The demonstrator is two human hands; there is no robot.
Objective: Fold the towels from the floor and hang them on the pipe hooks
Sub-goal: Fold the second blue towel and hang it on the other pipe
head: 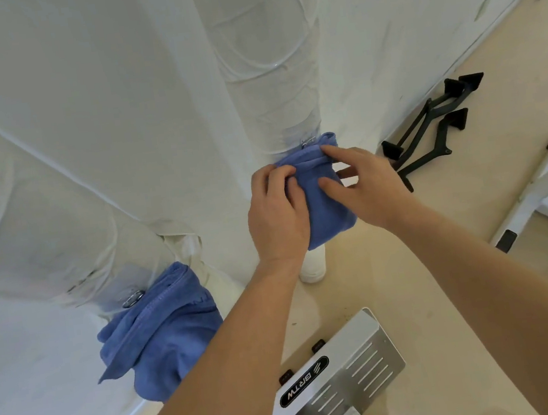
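Towels are the business of the head view, two of them, both blue, both up against white wrapped pipes; the one being handled hangs at the foot of the middle pipe, its top hem bunched just below a small metal hook; the cloth falls between the two hands and ends above the pipe's white base on the floor.

Left hand is closed on the towel's left edge, fingers curled round the fold and thumb side pressed into the cloth; right hand is spread open, forefinger touching the top hem near the hook, thumb lying on the front of the towel, the remaining fingers loose behind the right edge; whether they pinch anything cannot be told.

Second towel hangs to the left and lower in the picture, draped in loose folds from another metal hook on the left pipe, well apart from both hands; the left forearm crosses in front of its lower corner.

Black metal brackets lie on the floor by the wall at right; a white and steel plate marked BRTW sits at the bottom of the picture, under the forearms.
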